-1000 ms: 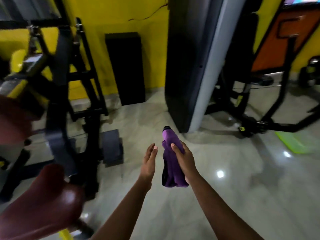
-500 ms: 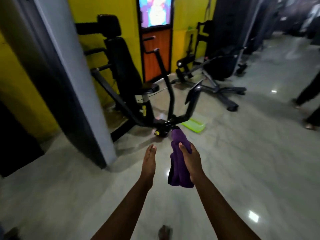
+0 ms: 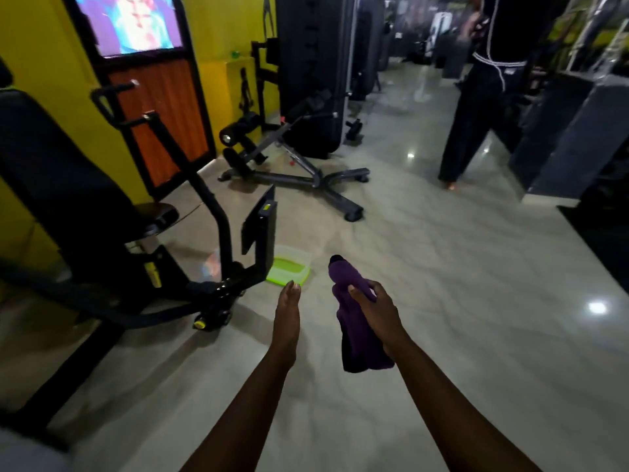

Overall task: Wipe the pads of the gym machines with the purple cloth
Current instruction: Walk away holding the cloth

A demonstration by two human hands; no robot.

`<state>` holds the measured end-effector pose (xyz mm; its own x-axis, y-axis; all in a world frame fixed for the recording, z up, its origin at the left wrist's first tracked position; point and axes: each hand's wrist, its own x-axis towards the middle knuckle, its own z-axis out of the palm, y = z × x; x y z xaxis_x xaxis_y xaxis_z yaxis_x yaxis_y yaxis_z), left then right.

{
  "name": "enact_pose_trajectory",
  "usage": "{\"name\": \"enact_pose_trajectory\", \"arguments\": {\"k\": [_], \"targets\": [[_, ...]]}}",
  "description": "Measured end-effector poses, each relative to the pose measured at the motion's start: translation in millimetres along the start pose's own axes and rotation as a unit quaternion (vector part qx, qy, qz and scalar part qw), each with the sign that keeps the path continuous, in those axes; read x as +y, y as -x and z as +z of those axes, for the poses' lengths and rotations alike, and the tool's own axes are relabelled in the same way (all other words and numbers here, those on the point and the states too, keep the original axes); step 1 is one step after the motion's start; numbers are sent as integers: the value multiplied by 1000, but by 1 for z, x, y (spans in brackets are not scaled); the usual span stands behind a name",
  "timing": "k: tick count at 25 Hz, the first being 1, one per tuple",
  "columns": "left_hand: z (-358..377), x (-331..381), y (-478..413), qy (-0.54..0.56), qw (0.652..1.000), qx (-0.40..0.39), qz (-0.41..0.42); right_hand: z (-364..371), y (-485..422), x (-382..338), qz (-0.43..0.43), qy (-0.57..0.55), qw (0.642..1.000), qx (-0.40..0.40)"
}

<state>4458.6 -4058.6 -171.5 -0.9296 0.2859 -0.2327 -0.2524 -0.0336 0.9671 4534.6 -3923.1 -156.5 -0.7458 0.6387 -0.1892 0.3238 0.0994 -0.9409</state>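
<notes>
The right fingers (image 3: pixel 361 296) curl round the cloth (image 3: pixel 357 338), thumb laid across its near face, so the right hand (image 3: pixel 379 313) grips it about a third of the way down. The cloth is bunched into a long roll; its long axis runs away from the body, with a dark-tipped top end pointing forward and the loose end hanging under the wrist. Whether anything is wrapped inside I cannot tell. The left hand (image 3: pixel 287 313) is just beside it but apart, seen edge-on, fingers straight and together, holding nothing.

Both hands hang over bare floor to the right of the machine (image 3: pixel 221 233), near its foot. The cloth is the farther of the two from the machine, with the empty left hand between. The machine's back pad (image 3: pixel 58 185) stands up and to the left of the fingers, well apart, its long axis leaning upward; the round seat pad (image 3: pixel 155 212) sits at its base, nearer but still out of reach. A green tray (image 3: pixel 289 269) lies on the floor just right of the machine's foot plate, ahead of the left fingers. A bench (image 3: pixel 292 165) stands beyond the machine, and a person (image 3: pixel 476 97) stands far to its right.

No pad is touched yet. As I judge it, the coming move turns on the pads lying left of the cloth hand: either the body turns left and steps in, or the right arm crosses in front of the left, laying the roll flat along the back pad.
</notes>
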Motion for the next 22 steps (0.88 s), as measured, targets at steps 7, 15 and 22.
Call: {"name": "enact_pose_trajectory", "arguments": {"k": [7, 15, 22], "targets": [[124, 8, -144, 6, 1000, -10, -3, -60, -184, 6, 8, 106, 993, -44], [184, 28, -308, 18, 987, 157, -25, -50, -423, -20, 0, 257, 947, -192], [198, 39, -474, 7, 975, 217, -41, 39, -616, -39, -25, 350, 889, -294]]}}
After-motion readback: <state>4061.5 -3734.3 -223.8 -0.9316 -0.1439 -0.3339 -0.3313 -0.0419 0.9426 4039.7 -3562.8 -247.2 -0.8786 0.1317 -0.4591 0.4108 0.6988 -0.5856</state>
